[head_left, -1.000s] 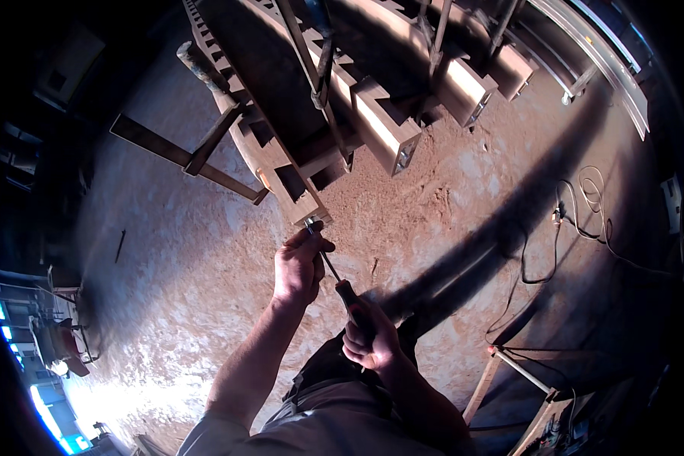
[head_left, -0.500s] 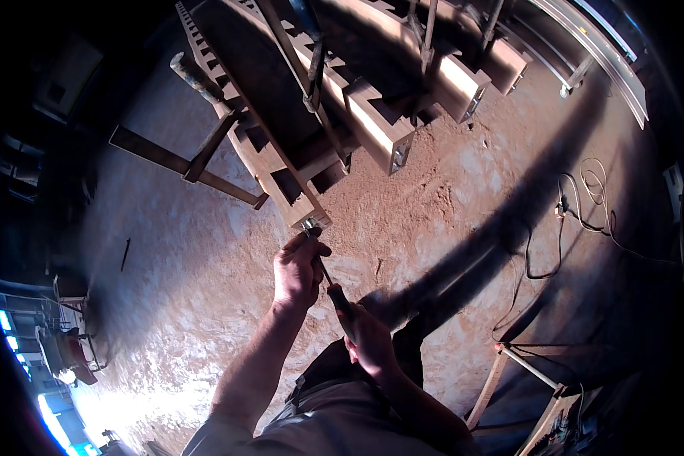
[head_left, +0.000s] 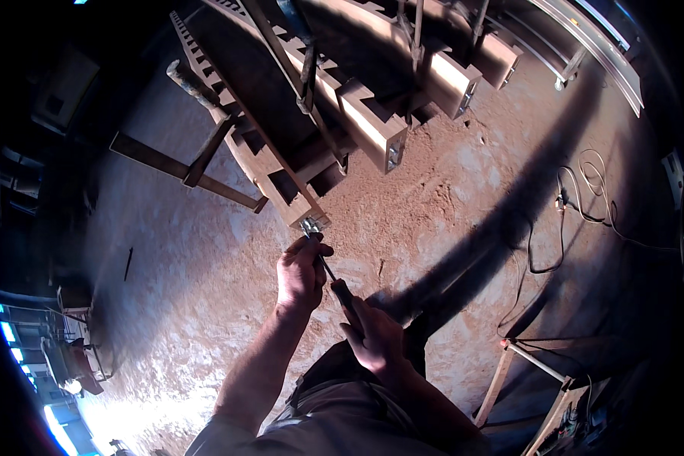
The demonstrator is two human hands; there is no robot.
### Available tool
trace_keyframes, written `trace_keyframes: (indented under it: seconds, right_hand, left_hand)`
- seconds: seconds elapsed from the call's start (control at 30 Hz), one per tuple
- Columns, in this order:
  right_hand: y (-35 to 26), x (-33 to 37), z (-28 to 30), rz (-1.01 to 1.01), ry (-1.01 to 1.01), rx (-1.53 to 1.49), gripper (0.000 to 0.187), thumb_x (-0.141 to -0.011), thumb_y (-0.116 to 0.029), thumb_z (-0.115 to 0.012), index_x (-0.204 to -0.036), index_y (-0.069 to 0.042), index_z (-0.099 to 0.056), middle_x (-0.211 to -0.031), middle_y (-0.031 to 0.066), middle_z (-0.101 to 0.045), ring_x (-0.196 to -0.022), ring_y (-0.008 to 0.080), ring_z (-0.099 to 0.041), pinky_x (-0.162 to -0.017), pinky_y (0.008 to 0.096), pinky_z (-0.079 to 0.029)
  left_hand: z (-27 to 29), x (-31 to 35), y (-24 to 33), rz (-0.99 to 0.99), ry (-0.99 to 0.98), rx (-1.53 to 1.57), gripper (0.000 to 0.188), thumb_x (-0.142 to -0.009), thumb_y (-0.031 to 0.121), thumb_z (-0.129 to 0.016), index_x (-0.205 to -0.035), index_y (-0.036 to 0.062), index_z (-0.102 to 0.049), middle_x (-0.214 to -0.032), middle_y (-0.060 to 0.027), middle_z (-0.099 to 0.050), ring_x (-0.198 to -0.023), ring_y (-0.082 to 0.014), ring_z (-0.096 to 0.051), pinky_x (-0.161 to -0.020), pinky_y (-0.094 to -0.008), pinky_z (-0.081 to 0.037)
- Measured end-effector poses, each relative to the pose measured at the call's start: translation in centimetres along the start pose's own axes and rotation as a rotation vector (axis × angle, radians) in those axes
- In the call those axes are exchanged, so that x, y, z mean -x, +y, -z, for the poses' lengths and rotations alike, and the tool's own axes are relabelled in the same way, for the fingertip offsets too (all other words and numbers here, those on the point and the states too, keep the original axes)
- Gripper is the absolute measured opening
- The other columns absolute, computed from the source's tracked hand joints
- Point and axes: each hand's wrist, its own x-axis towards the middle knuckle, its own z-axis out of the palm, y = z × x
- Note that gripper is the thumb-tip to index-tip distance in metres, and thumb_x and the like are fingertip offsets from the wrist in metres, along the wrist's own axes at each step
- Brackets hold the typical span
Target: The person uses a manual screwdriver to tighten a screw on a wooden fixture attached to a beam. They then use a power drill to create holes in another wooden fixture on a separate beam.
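A screwdriver (head_left: 343, 292) with a dark handle slants up toward the end of the nearest wooden beam (head_left: 281, 186). My right hand (head_left: 376, 334) is closed around its handle, thumb along the side. With bent fingers my left hand (head_left: 300, 273) pinches the shaft near the tip, just below a shiny metal fitting (head_left: 310, 226) on the beam's end face. The exact tip contact is hidden by my left fingers. Square notches are cut along the beam, and a bar clamp (head_left: 190, 171) lies across it on the left.
More notched beams, one with a metal fitting on its end (head_left: 394, 152), run alongside to the right, held by upright clamps (head_left: 306, 83). Sawdust covers the floor (head_left: 433, 197). A cable (head_left: 562, 228) lies coiled at right; a wooden frame (head_left: 536, 361) stands at lower right.
My right hand has shifted its grip on the handle, its thumb now stretched further out. The left hand sits slightly lower, showing more of the metal fitting. The view has shifted a little.
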Motion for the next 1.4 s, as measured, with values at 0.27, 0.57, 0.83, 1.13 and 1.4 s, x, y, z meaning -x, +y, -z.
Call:
trace_keyframes:
  seconds: [0.27,0.57,0.83,1.13,1.4]
  right_hand:
    - [0.4,-0.3,1.8,-0.757,-0.189,-0.91,0.044,-0.103,-0.04,-0.044,-0.137,-0.013,-0.054,-0.06,-0.0014,-0.044,-0.048,0.0135,-0.043,-0.048,0.0304,-0.039]
    - [-0.6,-0.1,1.5,-0.775,-0.042,-0.614,0.045,-0.105,-0.038,-0.045,-0.139,-0.009,-0.051,-0.057,-0.0008,-0.04,-0.044,0.014,-0.041,-0.047,0.0318,-0.042]
    - [1.1,0.1,1.6,-0.781,-0.277,-1.095,0.037,-0.098,-0.029,-0.061,-0.134,-0.019,-0.056,-0.059,0.0003,-0.047,-0.048,0.0179,-0.045,-0.049,0.0379,-0.044]
    - [1.3,-0.7,2.7,-0.871,-0.358,-1.163,0.046,-0.102,-0.049,-0.048,-0.136,-0.019,-0.055,-0.06,-0.0016,-0.045,-0.049,0.0145,-0.045,-0.043,0.0317,-0.034]
    - [1.3,0.1,0.3,-0.035,0.025,0.182,0.044,-0.102,-0.042,-0.054,-0.135,-0.013,-0.054,-0.068,0.0013,-0.057,-0.048,0.0167,-0.051,-0.046,0.0332,-0.043]
  left_hand:
    - [0.5,-0.2,-0.2,0.024,0.007,0.043,0.022,-0.1,0.015,-0.054,-0.113,-0.002,-0.06,-0.084,-0.0117,-0.069,-0.04,-0.0063,-0.041,-0.035,-0.021,-0.029]
    - [0.0,0.4,0.2,0.059,0.013,0.005,0.024,-0.1,0.017,-0.055,-0.115,-0.0016,-0.06,-0.087,-0.0115,-0.068,-0.042,-0.0067,-0.041,-0.037,-0.0223,-0.031]
    - [0.0,1.1,0.3,0.05,-0.012,0.007,0.024,-0.1,0.016,-0.055,-0.114,-0.0031,-0.06,-0.087,-0.0116,-0.068,-0.042,-0.0062,-0.04,-0.036,-0.0214,-0.03]
    - [-0.7,1.5,0.7,0.083,-0.003,0.033,0.022,-0.1,0.014,-0.055,-0.113,-0.0027,-0.06,-0.087,-0.0119,-0.068,-0.042,-0.0064,-0.041,-0.037,-0.0211,-0.03]
    - [-0.2,0.9,-1.0,0.021,0.034,0.055,0.024,-0.1,0.016,-0.055,-0.115,-0.0026,-0.06,-0.086,-0.0106,-0.068,-0.044,-0.0062,-0.042,-0.038,-0.0209,-0.032]
